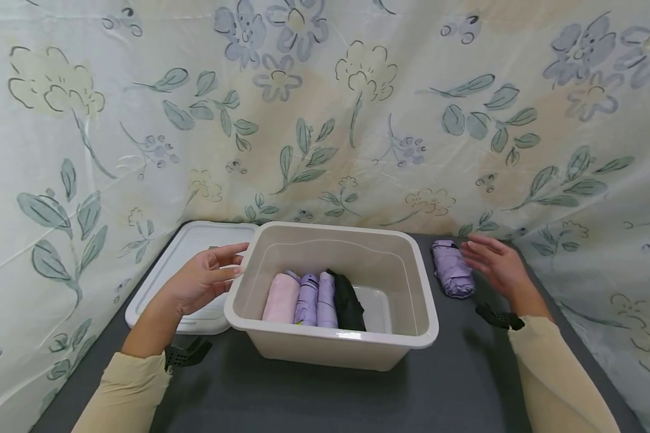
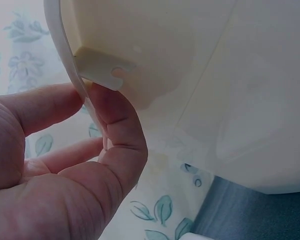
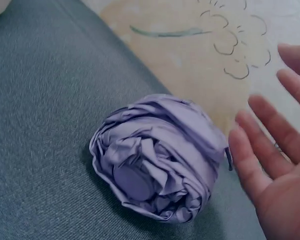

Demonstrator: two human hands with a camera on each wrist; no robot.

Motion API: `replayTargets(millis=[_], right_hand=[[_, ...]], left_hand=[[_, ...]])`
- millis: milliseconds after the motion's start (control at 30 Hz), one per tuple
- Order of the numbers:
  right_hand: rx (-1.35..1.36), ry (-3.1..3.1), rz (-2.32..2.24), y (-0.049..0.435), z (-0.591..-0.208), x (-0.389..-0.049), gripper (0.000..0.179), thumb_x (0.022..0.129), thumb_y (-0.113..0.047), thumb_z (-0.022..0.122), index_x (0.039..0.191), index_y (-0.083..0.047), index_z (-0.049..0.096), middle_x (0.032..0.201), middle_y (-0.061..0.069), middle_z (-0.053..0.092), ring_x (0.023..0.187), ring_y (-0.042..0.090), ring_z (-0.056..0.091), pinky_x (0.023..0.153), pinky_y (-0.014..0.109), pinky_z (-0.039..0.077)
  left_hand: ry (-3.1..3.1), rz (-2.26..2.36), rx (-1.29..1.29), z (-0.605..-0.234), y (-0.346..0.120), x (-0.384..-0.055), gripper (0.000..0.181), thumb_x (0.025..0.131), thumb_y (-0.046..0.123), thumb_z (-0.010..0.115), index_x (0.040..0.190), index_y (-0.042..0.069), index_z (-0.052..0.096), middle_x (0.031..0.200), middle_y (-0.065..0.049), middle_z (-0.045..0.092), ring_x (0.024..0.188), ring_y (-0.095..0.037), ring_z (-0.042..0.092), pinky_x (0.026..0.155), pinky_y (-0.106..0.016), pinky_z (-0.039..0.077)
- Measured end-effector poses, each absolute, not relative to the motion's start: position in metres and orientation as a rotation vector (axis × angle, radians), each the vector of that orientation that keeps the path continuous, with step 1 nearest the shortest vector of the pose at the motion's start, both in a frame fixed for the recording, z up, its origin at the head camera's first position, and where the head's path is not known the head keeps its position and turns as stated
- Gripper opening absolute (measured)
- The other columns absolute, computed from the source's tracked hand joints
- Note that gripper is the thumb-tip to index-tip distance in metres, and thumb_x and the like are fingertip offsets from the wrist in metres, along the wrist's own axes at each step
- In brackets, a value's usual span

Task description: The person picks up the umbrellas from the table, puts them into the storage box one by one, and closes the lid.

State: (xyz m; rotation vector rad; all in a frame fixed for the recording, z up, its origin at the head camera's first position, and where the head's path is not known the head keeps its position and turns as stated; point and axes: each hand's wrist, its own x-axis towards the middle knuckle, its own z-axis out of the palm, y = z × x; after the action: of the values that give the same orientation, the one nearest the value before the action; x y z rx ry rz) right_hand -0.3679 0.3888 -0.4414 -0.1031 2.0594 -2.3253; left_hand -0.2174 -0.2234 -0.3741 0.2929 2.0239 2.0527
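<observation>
A beige plastic storage bin (image 1: 325, 352) stands in the middle of the table. My left hand (image 1: 208, 279) pinches its left rim; in the left wrist view the fingers (image 2: 122, 145) curl about the edge of the rim. Inside the bin, side by side, lie a pink roll (image 1: 281, 297), two slim purple rolls (image 1: 306, 300) and a black folded bundle (image 1: 348, 304). Right of the bin rests a rolled-up purple folding umbrella (image 1: 452, 269), its round end (image 3: 132, 182) facing the right wrist camera. Close beside it my right hand (image 1: 495, 264) hovers with fingers extended, holding nothing.
A white lid (image 1: 200, 322) lies flat to the left of the bin, partly behind my left hand. The dark grey table (image 1: 325, 397) meets a floral curtain (image 1: 314, 120) at the back and sides. The bin's right half shows its bare floor (image 1: 374, 307).
</observation>
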Motion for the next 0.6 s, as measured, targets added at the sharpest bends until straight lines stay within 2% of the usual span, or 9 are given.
replayTargets(millis=[67, 133, 200, 267, 300, 367, 433, 600], right_hand=[[-0.014, 2.233, -2.204, 0.388, -0.444, -0.369, 0.038, 0.096, -0.026, 0.073, 0.132, -0.014, 0.066, 0.105, -0.022, 0.072, 0.096, 0.000, 0.069, 0.084, 0.024, 0.059], [0.059, 2.351, -2.072, 0.387, -0.446, -0.371, 0.052, 0.095, -0.034, 0.073, 0.141, -0.012, 0.060, 0.109, -0.024, 0.065, 0.103, -0.001, 0.062, 0.097, 0.032, 0.056], [0.101, 2.450, -1.927, 0.386, -0.448, -0.374, 0.065, 0.095, -0.041, 0.071, 0.149, -0.010, 0.052, 0.119, -0.018, 0.061, 0.114, 0.004, 0.055, 0.110, 0.045, 0.048], [0.115, 2.496, -1.818, 0.386, -0.450, -0.377, 0.071, 0.097, -0.046, 0.069, 0.153, -0.009, 0.047, 0.136, -0.005, 0.058, 0.128, 0.014, 0.050, 0.118, 0.057, 0.038], [0.106, 2.503, -1.774, 0.386, -0.452, -0.378, 0.072, 0.098, -0.046, 0.067, 0.154, -0.007, 0.044, 0.145, 0.003, 0.055, 0.134, 0.020, 0.047, 0.119, 0.061, 0.033], [0.079, 2.538, -1.657, 0.386, -0.455, -0.381, 0.071, 0.101, -0.046, 0.062, 0.155, -0.006, 0.042, 0.157, 0.015, 0.045, 0.142, 0.032, 0.040, 0.119, 0.064, 0.032], [0.046, 2.553, -1.563, 0.387, -0.457, -0.382, 0.069, 0.103, -0.044, 0.058, 0.156, -0.004, 0.040, 0.161, 0.023, 0.037, 0.146, 0.040, 0.036, 0.118, 0.065, 0.033], [0.018, 2.542, -1.432, 0.389, -0.458, -0.387, 0.066, 0.105, -0.039, 0.057, 0.158, -0.005, 0.037, 0.162, 0.026, 0.035, 0.147, 0.047, 0.034, 0.117, 0.066, 0.033]], left_hand=[[2.023, 2.051, 0.297, -0.374, -0.223, -0.218, 0.067, 0.101, 0.007, 0.063, 0.158, -0.003, 0.030, 0.120, -0.002, 0.061, 0.109, -0.013, 0.067, 0.092, -0.028, 0.059], [2.022, 2.050, 0.302, -0.374, -0.223, -0.218, 0.067, 0.101, 0.006, 0.062, 0.158, -0.003, 0.029, 0.120, -0.002, 0.061, 0.109, -0.013, 0.067, 0.092, -0.028, 0.059], [2.020, 2.051, 0.309, -0.375, -0.223, -0.218, 0.067, 0.101, 0.006, 0.062, 0.159, -0.003, 0.029, 0.120, -0.002, 0.062, 0.109, -0.013, 0.067, 0.092, -0.028, 0.059], [2.018, 2.051, 0.317, -0.374, -0.223, -0.218, 0.067, 0.101, 0.005, 0.062, 0.158, -0.004, 0.029, 0.120, -0.002, 0.062, 0.109, -0.013, 0.067, 0.092, -0.029, 0.059], [2.017, 2.051, 0.319, -0.374, -0.223, -0.218, 0.067, 0.101, 0.005, 0.062, 0.158, -0.004, 0.029, 0.120, -0.002, 0.062, 0.109, -0.013, 0.067, 0.092, -0.029, 0.059], [2.017, 2.051, 0.323, -0.374, -0.223, -0.218, 0.066, 0.101, 0.005, 0.062, 0.158, -0.004, 0.029, 0.120, -0.003, 0.062, 0.109, -0.013, 0.067, 0.092, -0.029, 0.059], [2.016, 2.050, 0.322, -0.374, -0.222, -0.218, 0.066, 0.101, 0.005, 0.062, 0.158, -0.004, 0.029, 0.120, -0.004, 0.061, 0.109, -0.013, 0.067, 0.092, -0.029, 0.059], [2.016, 2.050, 0.325, -0.374, -0.223, -0.218, 0.066, 0.101, 0.005, 0.062, 0.158, -0.003, 0.030, 0.120, -0.004, 0.061, 0.109, -0.014, 0.067, 0.092, -0.029, 0.059]])
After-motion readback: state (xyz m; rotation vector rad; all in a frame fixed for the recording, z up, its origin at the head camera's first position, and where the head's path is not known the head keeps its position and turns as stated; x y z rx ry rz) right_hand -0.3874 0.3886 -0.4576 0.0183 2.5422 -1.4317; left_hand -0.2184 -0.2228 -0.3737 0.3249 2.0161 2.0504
